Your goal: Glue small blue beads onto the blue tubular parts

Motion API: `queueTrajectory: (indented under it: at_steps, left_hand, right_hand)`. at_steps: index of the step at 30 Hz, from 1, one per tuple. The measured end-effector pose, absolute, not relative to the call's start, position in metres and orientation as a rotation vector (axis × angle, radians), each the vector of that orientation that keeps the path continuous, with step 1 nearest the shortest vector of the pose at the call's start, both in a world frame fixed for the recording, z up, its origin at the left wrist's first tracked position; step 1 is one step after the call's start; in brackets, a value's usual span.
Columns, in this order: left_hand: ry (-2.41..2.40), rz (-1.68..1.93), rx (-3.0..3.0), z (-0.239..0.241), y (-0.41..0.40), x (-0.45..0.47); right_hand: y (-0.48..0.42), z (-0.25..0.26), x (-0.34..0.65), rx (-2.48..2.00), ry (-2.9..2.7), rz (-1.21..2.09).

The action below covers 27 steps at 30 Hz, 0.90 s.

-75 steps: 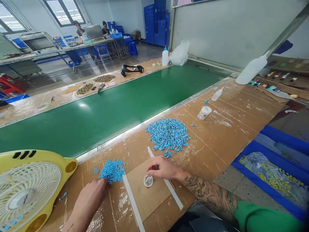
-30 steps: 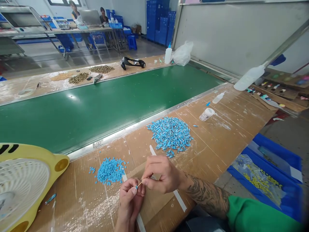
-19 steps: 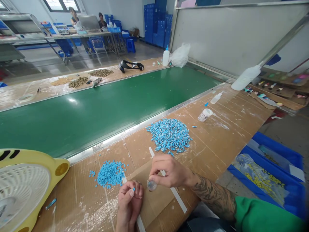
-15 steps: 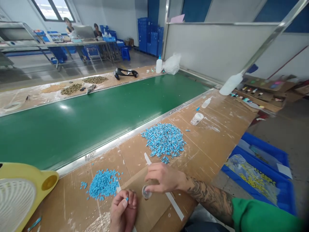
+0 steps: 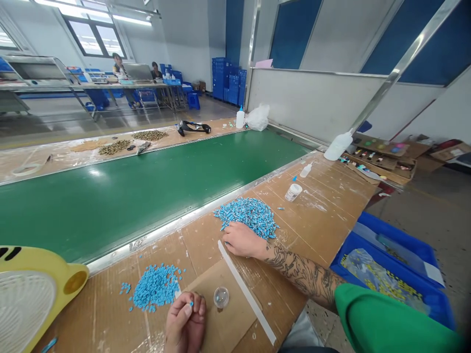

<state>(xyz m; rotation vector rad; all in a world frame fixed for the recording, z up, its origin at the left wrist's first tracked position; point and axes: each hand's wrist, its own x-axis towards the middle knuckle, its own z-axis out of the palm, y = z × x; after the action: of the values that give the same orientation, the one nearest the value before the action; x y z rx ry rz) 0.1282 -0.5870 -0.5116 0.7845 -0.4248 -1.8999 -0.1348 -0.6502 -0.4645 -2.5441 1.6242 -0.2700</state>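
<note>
My left hand point(image 5: 186, 318) is closed in a pinch on a small blue disc point(image 5: 191, 304), above the near edge of a brown cardboard sheet point(image 5: 231, 323). Beside that hand lies a loose heap of similar blue discs point(image 5: 156, 288). My right hand point(image 5: 243, 239) reaches to the near edge of a pile of small blue pieces with silvery parts point(image 5: 253, 213). Its fingers curl downward and their tips are hidden, so what they grip cannot be made out. Between the hands, a small clear round dish point(image 5: 221, 297) rests on the cardboard sheet.
A green conveyor belt point(image 5: 147, 196) runs behind the worktop. White tape point(image 5: 246, 291) edges the sheet. A yellow fan-like object point(image 5: 29, 299) stands at left. Farther right are a white tub point(image 5: 293, 192) and squeeze bottles point(image 5: 338, 146). Blue crates point(image 5: 397, 279) sit below the table's right side.
My right hand has let go of the clear dish and moved away to the blue pile. My left hand still pinches the disc. The camera view has tilted up slightly.
</note>
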Motion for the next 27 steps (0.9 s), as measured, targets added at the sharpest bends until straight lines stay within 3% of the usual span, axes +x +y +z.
queueTrajectory:
  at_steps: [7, 13, 21, 27]
  left_hand:
    - [-0.489, -1.937, 0.733, -0.513, -0.588, 0.129]
    - [-0.487, -1.933, 0.732, -0.512, -0.590, 0.129]
    - [-0.574, -1.859, 0.681, -0.498, -0.589, 0.122]
    - [-0.583, -1.855, 0.671, -0.492, -0.588, 0.121]
  right_hand:
    - [-0.642, -0.463, -0.136, -2.197, 1.576, -0.691]
    - [-0.638, -0.462, -0.125, -1.514, 1.459, -1.101]
    - [-0.600, -0.450, -0.058, -0.837, 0.984, -1.175]
    - [-0.585, -0.444, -0.037, -0.819, 0.797, -1.143]
